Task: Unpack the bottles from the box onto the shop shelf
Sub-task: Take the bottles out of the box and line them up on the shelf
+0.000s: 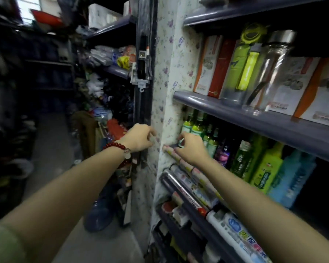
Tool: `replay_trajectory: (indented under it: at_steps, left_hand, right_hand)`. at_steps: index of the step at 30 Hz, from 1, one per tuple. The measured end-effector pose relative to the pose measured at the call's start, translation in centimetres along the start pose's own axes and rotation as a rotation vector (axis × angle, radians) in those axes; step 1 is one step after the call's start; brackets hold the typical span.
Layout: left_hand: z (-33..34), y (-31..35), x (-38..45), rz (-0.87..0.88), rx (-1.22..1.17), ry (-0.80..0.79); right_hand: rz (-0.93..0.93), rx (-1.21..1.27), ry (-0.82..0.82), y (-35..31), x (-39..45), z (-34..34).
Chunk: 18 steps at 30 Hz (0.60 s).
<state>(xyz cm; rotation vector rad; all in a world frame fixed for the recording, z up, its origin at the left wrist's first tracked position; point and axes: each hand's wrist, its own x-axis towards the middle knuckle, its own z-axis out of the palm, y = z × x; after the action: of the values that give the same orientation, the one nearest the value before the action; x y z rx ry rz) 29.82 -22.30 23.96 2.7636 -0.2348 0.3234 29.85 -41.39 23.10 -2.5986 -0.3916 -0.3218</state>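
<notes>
Several small green bottles [196, 127] with white labels stand in rows at the left end of the middle shelf. My right hand [193, 148] reaches in there with fingers curled around one small bottle [181, 142], of which only a dark bit shows by my fingertips. My left hand [139, 137], with a red bead bracelet on the wrist, is at the flower-papered end panel [165, 76] of the shelf unit. Its fingers are curled against the panel's edge; whether they hold anything is blurred. No box is in view.
Taller green and blue bottles [265, 168] stand right of the small ones. Wrapped rolls [190, 182] lie along the shelf front below my right arm. The grey shelf [254, 121] above carries cartons and clear flasks. A narrow aisle [51, 149] with crowded shelves runs on the left.
</notes>
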Motion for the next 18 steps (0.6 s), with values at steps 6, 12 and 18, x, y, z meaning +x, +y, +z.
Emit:
replay_trajectory:
  at_steps: [6, 12, 18]
  left_hand:
    - [2.3, -3.6, -7.7, -0.244, 0.033, -0.046]
    - [5.2, -6.9, -13.8, -0.393, 0.089, -0.082]
    - [12.0, -11.2, -20.0, -0.51, 0.039, -0.217]
  right_hand:
    - [-0.127, 0.091, -0.237, -1.2, -2.9, 6.7]
    - [-0.137, 0.158, -0.38, -1.9, -5.8, 12.3]
    - [-0.104, 0.147, -0.527, -1.7, -9.1, 20.5]
